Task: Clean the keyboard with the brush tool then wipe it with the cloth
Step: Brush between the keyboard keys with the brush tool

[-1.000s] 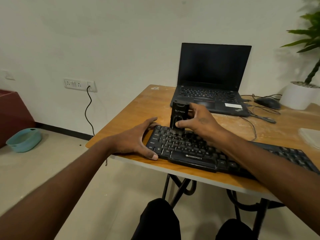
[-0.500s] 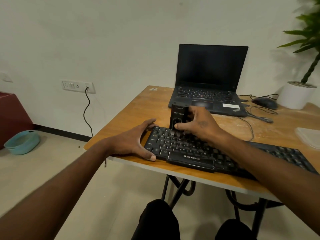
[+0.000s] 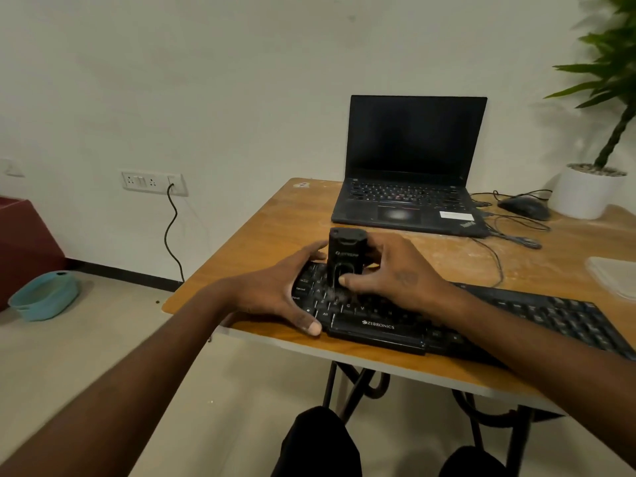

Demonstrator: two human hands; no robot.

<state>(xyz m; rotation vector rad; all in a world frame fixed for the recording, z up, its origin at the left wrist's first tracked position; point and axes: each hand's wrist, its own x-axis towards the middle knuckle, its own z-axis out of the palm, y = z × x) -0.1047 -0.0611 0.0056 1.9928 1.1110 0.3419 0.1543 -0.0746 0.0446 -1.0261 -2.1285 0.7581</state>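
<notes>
A black keyboard (image 3: 537,318) lies along the front edge of the wooden table (image 3: 282,218). My right hand (image 3: 392,273) grips a black block-shaped brush tool (image 3: 345,256) held upright, with its bristles down on the keys at the keyboard's left part. My left hand (image 3: 272,290) clasps the keyboard's left end, thumb on the front edge and fingers over the back edge. A pale cloth (image 3: 616,277) lies at the table's right edge, partly cut off by the frame.
An open black laptop (image 3: 413,166) stands behind the keyboard. Right of it are a black mouse (image 3: 525,206) with cables and a white plant pot (image 3: 585,192). A teal basin (image 3: 44,296) sits on the floor at the left. A wall socket (image 3: 153,182) has a cable hanging.
The brush tool and my right hand have moved toward me and to the left over the keys. My left hand has slid further over the keyboard's left end.
</notes>
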